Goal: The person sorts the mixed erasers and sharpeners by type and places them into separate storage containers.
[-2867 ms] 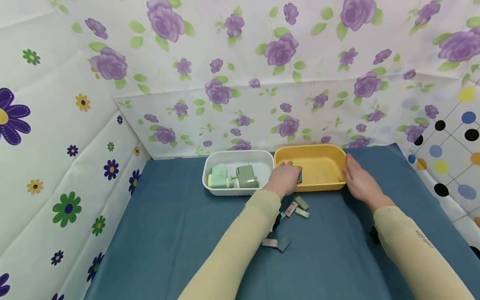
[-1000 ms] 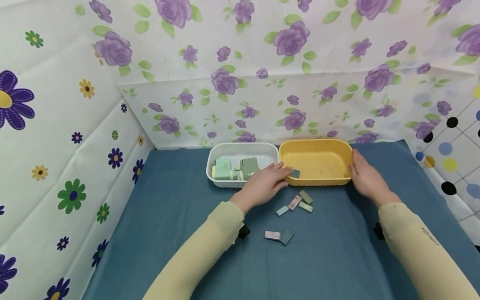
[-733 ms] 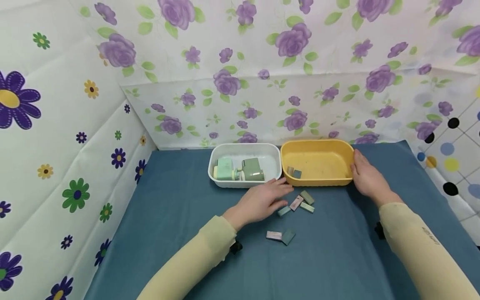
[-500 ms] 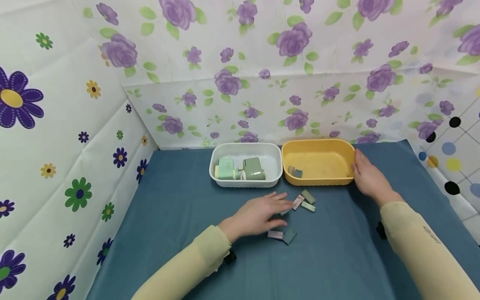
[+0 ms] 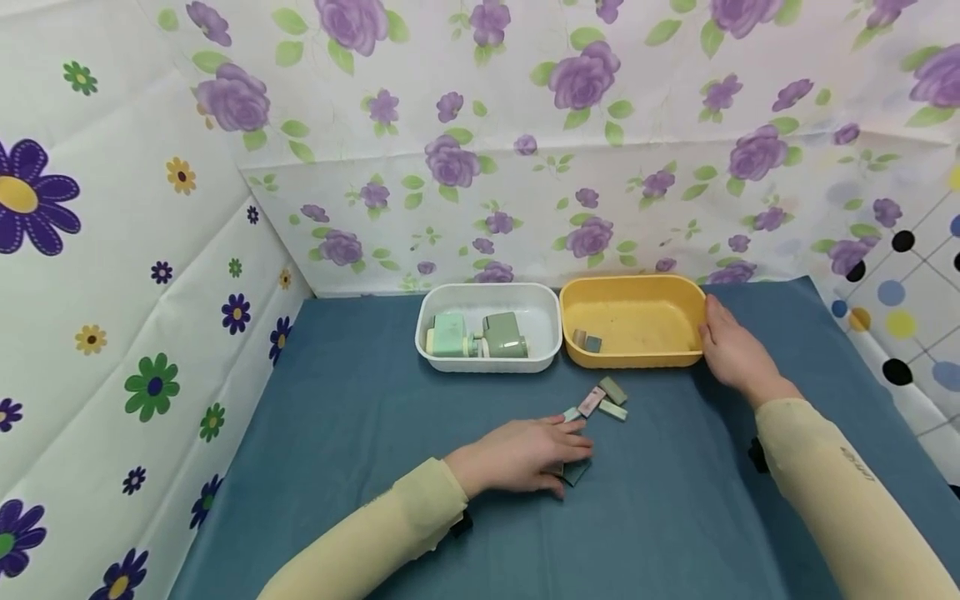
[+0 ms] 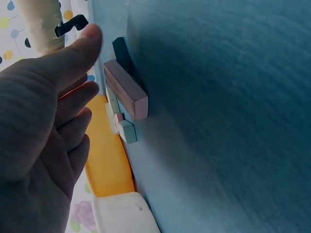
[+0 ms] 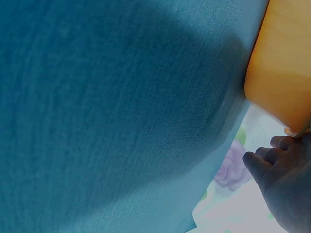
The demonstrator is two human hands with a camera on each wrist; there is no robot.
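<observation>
Sheet-walled booth (image 5: pixel 112 258), wider room unclear | rose-print backdrop (image 5: pixel 495 183) | blue cloth (image 5: pixel 360 400)

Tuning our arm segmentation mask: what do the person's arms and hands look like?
Long pale cream-yellow sleeves on both arms, left sleeve and right sleeve, reaching the wrists. Small dark lettering on the right one, too small to read. A small black fitting shows at each forearm's underside, left and right. No gloves on left hand or right hand.
</observation>
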